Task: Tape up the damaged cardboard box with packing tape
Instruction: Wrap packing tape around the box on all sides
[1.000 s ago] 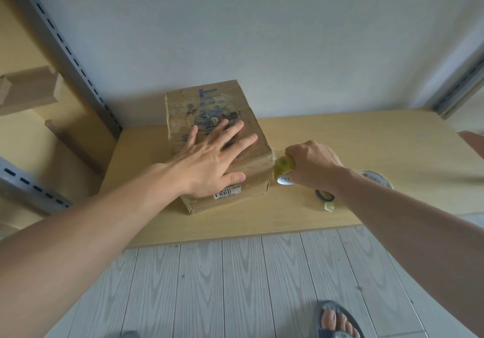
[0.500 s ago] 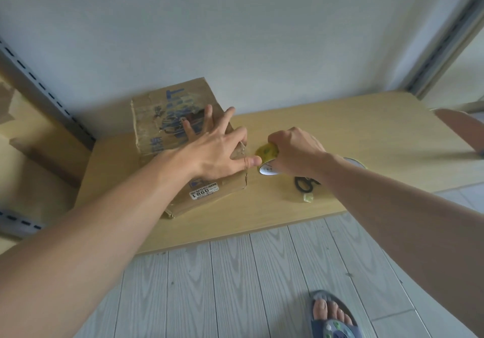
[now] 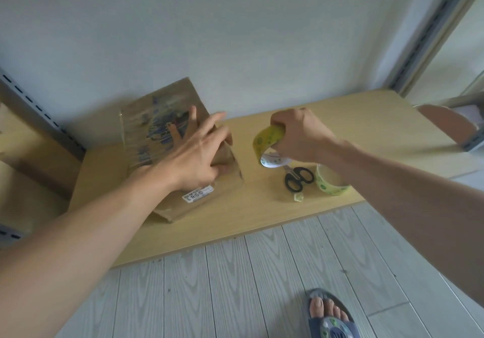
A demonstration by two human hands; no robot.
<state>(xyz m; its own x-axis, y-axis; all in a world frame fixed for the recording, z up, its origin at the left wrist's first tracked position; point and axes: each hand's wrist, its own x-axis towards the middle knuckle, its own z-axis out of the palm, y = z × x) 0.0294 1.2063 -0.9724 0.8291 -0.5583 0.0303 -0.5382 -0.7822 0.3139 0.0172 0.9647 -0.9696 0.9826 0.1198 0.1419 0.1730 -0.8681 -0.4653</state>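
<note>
A worn brown cardboard box [image 3: 162, 128] with blue print and a white label lies on the left of the wooden table [image 3: 262, 219]. Clear tape shines along its left part. My left hand [image 3: 199, 154] rests flat on the box top, fingers spread and straight, pressing it down. My right hand [image 3: 298, 136] grips a yellow-green roll of packing tape [image 3: 267, 143], held a little above the table to the right of the box, apart from it.
Black-handled scissors [image 3: 298, 177], a second tape roll [image 3: 330, 180] and a small scrap of tape [image 3: 298, 197] lie right of the box. A slotted metal upright [image 3: 39, 112] and shelves stand at left. Grey plank floor and my sandalled foot [image 3: 330, 316] are below.
My right hand has pulled the tape roll away from the box's right edge and up. My left hand stays pressed on the box. The view shifted, uncovering the scissors and second roll.
</note>
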